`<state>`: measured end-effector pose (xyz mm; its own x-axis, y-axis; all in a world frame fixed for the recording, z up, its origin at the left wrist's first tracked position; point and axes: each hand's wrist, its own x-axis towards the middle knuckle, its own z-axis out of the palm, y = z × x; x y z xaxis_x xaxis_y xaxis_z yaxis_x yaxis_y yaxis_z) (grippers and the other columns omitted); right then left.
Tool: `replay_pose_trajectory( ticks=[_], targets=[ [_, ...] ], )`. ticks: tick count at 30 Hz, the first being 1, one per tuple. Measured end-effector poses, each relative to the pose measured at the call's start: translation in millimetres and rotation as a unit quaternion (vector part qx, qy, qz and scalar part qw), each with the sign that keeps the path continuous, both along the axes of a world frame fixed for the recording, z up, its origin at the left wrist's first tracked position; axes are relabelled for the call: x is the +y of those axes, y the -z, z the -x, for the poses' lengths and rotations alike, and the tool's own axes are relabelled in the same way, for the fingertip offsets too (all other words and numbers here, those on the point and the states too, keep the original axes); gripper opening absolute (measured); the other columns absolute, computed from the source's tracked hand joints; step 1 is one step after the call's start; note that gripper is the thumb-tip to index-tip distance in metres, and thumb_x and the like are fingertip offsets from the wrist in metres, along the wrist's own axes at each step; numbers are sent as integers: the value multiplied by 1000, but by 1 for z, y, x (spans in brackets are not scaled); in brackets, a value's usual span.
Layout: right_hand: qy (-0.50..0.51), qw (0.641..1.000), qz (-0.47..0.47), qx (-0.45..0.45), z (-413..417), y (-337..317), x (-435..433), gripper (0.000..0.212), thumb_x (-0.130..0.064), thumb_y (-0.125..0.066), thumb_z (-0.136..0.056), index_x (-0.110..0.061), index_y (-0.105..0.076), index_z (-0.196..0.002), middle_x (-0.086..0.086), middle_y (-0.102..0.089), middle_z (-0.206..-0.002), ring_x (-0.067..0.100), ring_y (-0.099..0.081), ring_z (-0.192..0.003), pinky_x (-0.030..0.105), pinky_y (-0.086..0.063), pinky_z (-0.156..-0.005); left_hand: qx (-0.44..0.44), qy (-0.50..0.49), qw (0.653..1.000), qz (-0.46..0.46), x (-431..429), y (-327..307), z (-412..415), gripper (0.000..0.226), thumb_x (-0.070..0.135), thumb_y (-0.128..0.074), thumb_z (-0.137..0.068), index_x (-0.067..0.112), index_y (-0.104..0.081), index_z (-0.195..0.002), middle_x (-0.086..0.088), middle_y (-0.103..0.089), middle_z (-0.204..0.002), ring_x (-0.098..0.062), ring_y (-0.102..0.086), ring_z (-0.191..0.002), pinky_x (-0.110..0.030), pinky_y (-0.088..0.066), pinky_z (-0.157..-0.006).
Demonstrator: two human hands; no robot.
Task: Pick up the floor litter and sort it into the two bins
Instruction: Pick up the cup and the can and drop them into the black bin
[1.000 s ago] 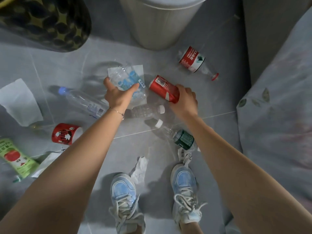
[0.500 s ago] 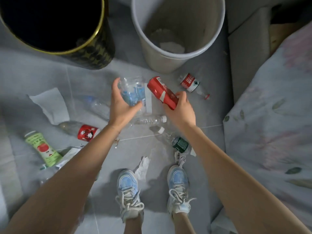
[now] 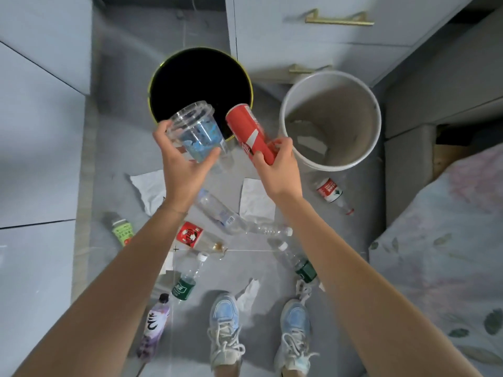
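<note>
Two items are in hand in the head view, both held up in front of the two bins. The left hand [image 3: 182,170] is wrapped around the lower body of a clear plastic cup with a domed lid and blue print [image 3: 194,129], thumb on one side and fingers on the other; the cup's lidded end tips up and away, overlapping the near rim of the black round bin with the gold edge [image 3: 201,85]. The right hand [image 3: 277,170] is closed on the base of a red cylindrical drink can with white lettering [image 3: 249,131]. The can's long axis leans up and to the left, so its far end also points at the black bin's rim, not at the white plastic bucket-shaped bin [image 3: 330,119] just to the right. Both items lie nearer the black bin; the cup is the closer, and probably needs only a short forward tip. The white bin seems to hold paper scraps, though its floor is dim. Bottles and tissues litter the grey tile floor [image 3: 340,240] below.
</note>
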<state>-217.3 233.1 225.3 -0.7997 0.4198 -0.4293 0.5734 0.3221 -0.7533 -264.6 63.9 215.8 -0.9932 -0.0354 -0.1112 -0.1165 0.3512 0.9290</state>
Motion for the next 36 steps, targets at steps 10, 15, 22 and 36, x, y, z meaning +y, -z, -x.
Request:
replay_pose_trajectory(
  ticks=[10, 15, 22, 36],
  targets=[
    [7, 999, -1, -36, 75, 12, -27, 42, -38, -59, -82, -21, -47, -118, 1, -50, -113, 29, -54, -108, 47, -52, -89, 35, -86, 995, 43, -21, 26, 58, 75, 18, -80, -69, 8, -30, -124, -13, -44, -123, -25, -54, -116, -43, -52, -96],
    [-11, 998, 8, -53, 89, 21, -33, 53, -24, -61, -85, -21, -43, -134, 7, -39, -131, 27, -40, -122, 41, -47, -99, 83, -62, 991, 81, -25, 42, 62, 47, 11, -74, -76, 11, -44, -112, 4, -46, -112, -24, -54, -107, -46, -53, -88],
    [-43, 998, -6, -35, 92, 38, -45, 61, -20, -66, -86, -18, -41, -142, 7, -44, -139, 25, -40, -129, 34, -39, -104, 78, 26, 987, 141, -27, 56, 63, 30, 8, -67, -80, 3, -52, -105, -9, -58, -104, -19, -55, -98, -19, -44, -82],
    [-92, 991, -89, -25, 93, 54, -45, 60, -23, -60, -91, -20, -36, -146, -1, -44, -148, 21, -43, -135, 42, -36, -111, 29, 56, 966, 252, -41, 74, 54, 38, 26, -62, -88, 12, -62, -123, -9, -60, -132, -25, -49, -130, -41, -40, -109]
  ],
)
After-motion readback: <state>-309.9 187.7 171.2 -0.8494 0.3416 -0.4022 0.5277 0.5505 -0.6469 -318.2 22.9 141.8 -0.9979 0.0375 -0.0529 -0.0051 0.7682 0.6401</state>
